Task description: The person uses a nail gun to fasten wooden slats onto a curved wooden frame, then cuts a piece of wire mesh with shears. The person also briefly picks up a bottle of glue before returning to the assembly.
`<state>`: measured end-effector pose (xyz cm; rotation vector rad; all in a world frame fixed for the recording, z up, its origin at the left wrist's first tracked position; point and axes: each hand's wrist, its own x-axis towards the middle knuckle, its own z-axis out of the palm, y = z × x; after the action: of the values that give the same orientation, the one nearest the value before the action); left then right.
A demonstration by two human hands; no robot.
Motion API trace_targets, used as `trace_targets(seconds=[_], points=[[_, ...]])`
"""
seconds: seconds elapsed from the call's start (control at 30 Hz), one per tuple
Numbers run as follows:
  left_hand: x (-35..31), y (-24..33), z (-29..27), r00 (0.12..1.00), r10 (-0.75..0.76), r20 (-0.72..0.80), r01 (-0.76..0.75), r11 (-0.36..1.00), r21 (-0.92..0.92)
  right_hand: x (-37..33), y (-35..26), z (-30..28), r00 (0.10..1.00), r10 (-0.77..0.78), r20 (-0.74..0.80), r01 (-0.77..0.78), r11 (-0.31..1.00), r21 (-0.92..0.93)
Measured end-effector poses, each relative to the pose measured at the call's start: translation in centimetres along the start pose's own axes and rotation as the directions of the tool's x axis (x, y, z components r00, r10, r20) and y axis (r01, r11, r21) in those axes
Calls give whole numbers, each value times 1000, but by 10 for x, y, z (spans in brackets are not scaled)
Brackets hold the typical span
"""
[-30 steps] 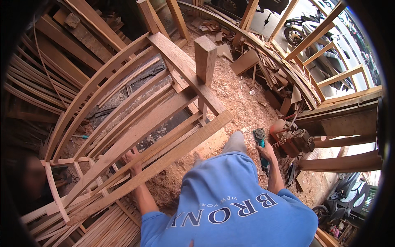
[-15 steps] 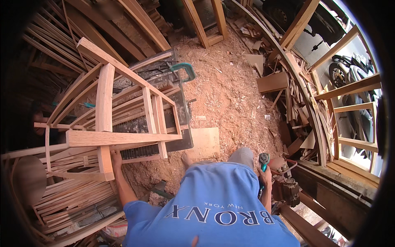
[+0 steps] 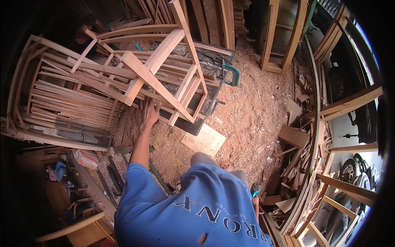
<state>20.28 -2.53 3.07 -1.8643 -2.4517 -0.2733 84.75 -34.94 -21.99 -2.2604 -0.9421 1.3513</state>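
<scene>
A pale wooden chair-like frame (image 3: 164, 50), with thick legs and thin slats, lies tilted on a dark worktable (image 3: 201, 124). My left hand (image 3: 150, 113) reaches up to the near side of this frame, its fingers spread against the wood by the table's edge; the fingertips are partly hidden. Low at my right side, my right hand (image 3: 255, 202) is closed round a teal handheld power tool (image 3: 256, 189). Only the tool's head shows clearly, since my blue shirt covers much of that hand. A teal C-clamp (image 3: 235, 75) is fixed at the table's far right corner.
Left of the table stands a slatted wooden frame (image 3: 68, 101). Sawdust and shavings (image 3: 247, 119) cover the floor, where a flat board (image 3: 203, 140) lies. Offcuts (image 3: 294, 136) pile up at right beside a long curved rail (image 3: 316, 123). Upright timber frames (image 3: 269, 37) stand at the back.
The view has swung left, so the frame and table appear farther right. My left arm is stretched farther forward, its hand still at the frame. The power tool stays in my right hand.
</scene>
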Motion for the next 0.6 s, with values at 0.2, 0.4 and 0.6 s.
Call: trace_targets(seconds=[0.2,0.4,0.6], points=[[34,19,10,958,-118,262,200,929,-312,8,-25,-6,996,74,49,-65,986,-156],[25,7,15,994,97,49,-78,951,-299,4,-61,12,995,90,49,-77,971,-225],[-24,-9,-5,982,186,20,-178,963,-204,-15,-90,47,989,145,25,-138,973,-187]])
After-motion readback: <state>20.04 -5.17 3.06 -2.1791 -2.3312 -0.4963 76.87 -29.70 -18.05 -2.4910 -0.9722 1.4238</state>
